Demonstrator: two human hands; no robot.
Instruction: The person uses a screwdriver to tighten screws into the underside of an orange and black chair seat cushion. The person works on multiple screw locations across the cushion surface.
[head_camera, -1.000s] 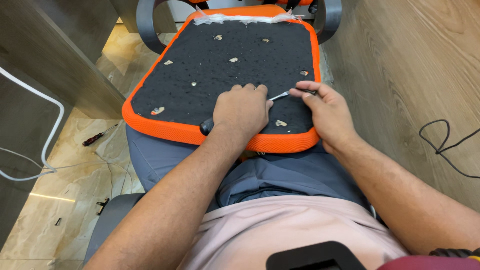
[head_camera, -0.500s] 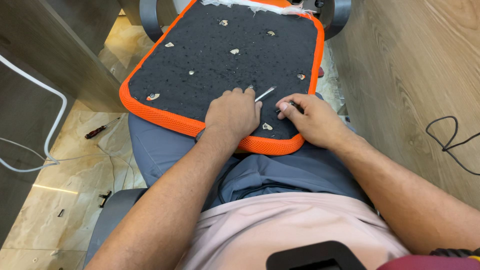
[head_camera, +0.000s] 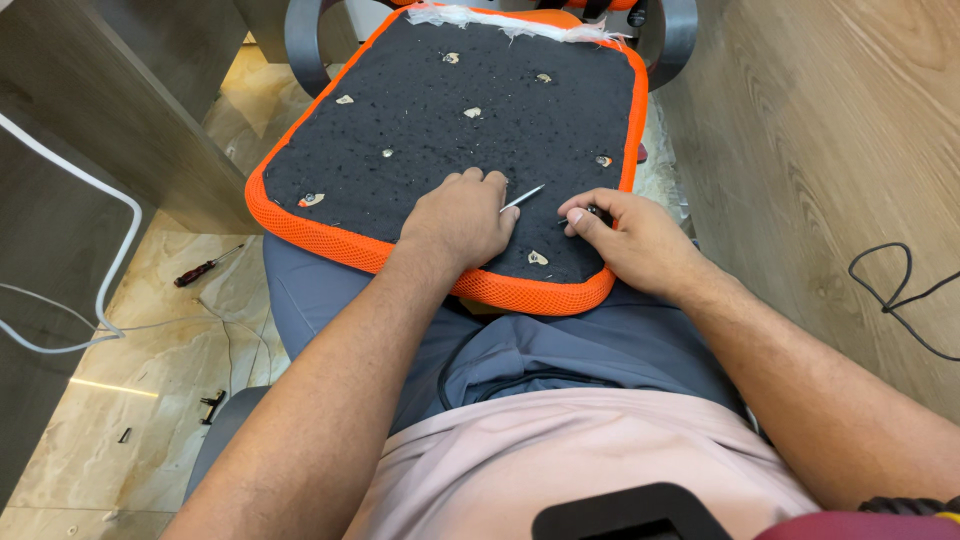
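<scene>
An upturned seat cushion (head_camera: 420, 120), black fabric with an orange mesh rim, lies across my lap. Several small staples and torn patches dot its black side. My left hand (head_camera: 458, 218) is closed in a fist on the cushion's near part, gripping a screwdriver whose thin metal shaft (head_camera: 522, 198) pokes out toward the right. My right hand (head_camera: 635, 238) rests on the near right corner, a little apart from the shaft tip. Its thumb and fingers pinch a small black object (head_camera: 597, 211). A torn patch (head_camera: 537, 258) lies between the two hands.
A red-handled screwdriver (head_camera: 205, 268) and a small dark part (head_camera: 212, 405) lie on the tiled floor at left. A white cable (head_camera: 110, 200) loops there. A black cable (head_camera: 900, 290) lies on the wood panel at right. Grey chair arms (head_camera: 300, 40) stand beyond the cushion.
My right hand has drawn back from the shaft tip, leaving a gap. Both hands sit nearer the cushion's front edge, and the view has shifted.
</scene>
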